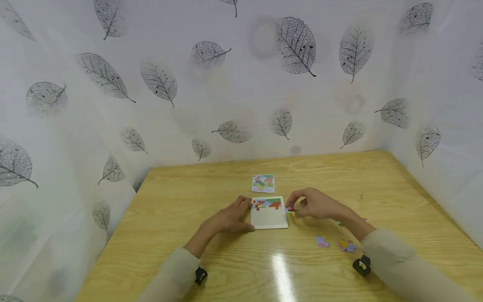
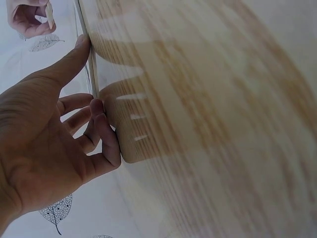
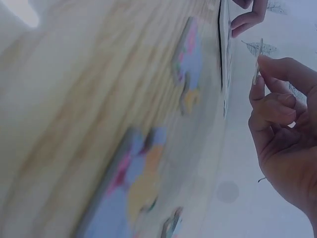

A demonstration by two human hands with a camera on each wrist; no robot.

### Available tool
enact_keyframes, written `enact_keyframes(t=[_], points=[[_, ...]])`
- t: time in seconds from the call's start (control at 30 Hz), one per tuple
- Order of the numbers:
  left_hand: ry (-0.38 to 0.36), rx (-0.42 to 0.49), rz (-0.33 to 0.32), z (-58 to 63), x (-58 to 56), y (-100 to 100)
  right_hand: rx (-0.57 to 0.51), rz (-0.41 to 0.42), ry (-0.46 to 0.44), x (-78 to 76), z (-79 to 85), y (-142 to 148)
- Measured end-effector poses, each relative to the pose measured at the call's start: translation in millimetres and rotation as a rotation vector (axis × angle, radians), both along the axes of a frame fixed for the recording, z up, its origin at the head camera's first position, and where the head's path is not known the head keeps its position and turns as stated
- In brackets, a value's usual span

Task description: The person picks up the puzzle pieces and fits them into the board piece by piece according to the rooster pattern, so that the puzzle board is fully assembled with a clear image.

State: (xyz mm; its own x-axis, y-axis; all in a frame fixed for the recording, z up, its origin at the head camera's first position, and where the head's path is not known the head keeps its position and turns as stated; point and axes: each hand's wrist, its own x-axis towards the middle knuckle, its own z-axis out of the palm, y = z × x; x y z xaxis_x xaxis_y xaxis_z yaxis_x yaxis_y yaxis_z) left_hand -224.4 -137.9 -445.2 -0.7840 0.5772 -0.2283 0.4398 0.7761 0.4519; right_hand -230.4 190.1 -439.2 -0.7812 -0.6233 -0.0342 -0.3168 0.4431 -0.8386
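A white-rimmed puzzle tray (image 1: pixel 269 228) lies on the table with a colourful strip of joined pieces (image 1: pixel 267 204) along its top. My left hand (image 1: pixel 233 216) rests at its left side, thumb at the near corner and fingertips by the far one. In the left wrist view, the thumb and fingers of the left hand (image 2: pixel 54 129) touch the tray's edge (image 2: pixel 92 69). Just off the tray's right side, my right hand (image 1: pixel 315 204) pinches a puzzle piece (image 1: pixel 290 211); the right wrist view shows this piece (image 3: pixel 257 62) edge-on between thumb and finger.
Loose puzzle pieces lie on the wooden table (image 1: pixel 211 260) at the right, among them a purple one (image 1: pixel 322 241) and a yellow-purple group (image 1: pixel 347 245). A picture card (image 1: pixel 263 183) lies beyond the tray. Leaf-printed curtains (image 1: pixel 241 84) enclose the table's back and sides.
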Motion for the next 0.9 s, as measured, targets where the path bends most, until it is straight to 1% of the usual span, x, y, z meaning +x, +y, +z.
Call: enact_keyframes(t=[0.27, 0.5, 0.73, 0.9], points=[[0.006, 0.007, -0.011, -1.3, -0.9, 0.7, -0.018, -0.014, -0.022, -7.9, 3.7, -25.2], [0.0, 0.015, -0.006, 1.5, 0.1, 0.0, 0.0, -0.021, 0.045, -14.0, 5.7, -47.8], [0.007, 0.024, -0.008, -1.9, -1.2, -1.4, 0.001, -0.041, -0.028, -18.5, -0.8, -71.4], [0.019, 0.025, -0.022, -3.9, -2.3, -1.3, 0.026, -0.043, -0.023, -19.2, -4.9, -82.7]])
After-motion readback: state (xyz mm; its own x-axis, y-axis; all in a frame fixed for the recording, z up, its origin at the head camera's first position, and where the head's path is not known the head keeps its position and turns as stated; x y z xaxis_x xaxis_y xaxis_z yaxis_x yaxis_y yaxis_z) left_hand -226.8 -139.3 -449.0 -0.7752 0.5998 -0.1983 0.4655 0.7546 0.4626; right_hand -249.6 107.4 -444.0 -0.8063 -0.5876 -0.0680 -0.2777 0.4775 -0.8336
